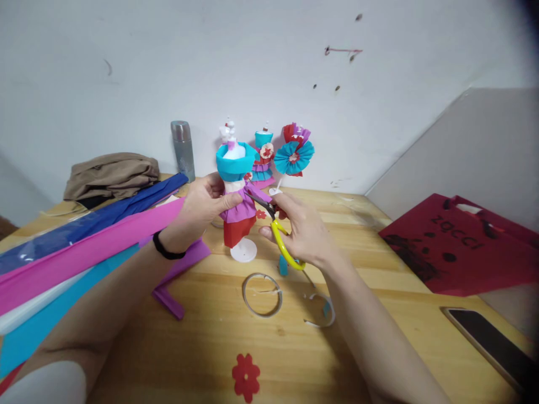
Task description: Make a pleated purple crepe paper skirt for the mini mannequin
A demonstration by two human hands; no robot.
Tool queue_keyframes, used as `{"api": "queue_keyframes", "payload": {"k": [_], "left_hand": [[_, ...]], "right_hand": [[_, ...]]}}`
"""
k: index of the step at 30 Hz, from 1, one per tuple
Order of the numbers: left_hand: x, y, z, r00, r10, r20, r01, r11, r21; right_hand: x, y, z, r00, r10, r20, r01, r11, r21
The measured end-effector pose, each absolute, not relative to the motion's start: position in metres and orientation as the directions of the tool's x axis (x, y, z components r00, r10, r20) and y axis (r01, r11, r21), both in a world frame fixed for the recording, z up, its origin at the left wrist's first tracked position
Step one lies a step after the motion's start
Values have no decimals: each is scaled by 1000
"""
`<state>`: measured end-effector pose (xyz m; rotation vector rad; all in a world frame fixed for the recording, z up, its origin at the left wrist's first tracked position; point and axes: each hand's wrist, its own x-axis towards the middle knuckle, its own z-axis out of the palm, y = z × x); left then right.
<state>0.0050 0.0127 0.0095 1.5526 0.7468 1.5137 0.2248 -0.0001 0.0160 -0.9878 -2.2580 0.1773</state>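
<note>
A small white mannequin on a round white base (243, 251) wears a turquoise paper top (236, 163), a purple ruffle (239, 205) and a red skirt piece (238, 231). My left hand (207, 203) is closed on the mannequin at the waist, its thumb pressing the purple ruffle. In my right hand (301, 227) are yellow-handled scissors (283, 247), fingers wrapped round the handles. The blades reach the purple strip at the right side of the waist.
Behind stand other paper-dressed figures (264, 154) and a grey flask (182, 151). Paper rolls (96, 238) lie left. Nearer are a tape ring (261, 295), a broken ring (330, 310) and a red paper flower (246, 377). Right are a red bag (458, 247) and a phone (490, 342).
</note>
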Motion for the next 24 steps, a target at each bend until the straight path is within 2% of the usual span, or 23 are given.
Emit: {"api": "queue_keyframes", "payload": {"k": [11,24], "left_hand": [[6,10,11,101,872,479,-110,-468,877],[4,14,5,94,884,458,-200,-434,879]], "right_hand": [[223,0,15,-487,662,570,602,727,-331],[223,-1,14,-450,674,586,608,712,-352]]}}
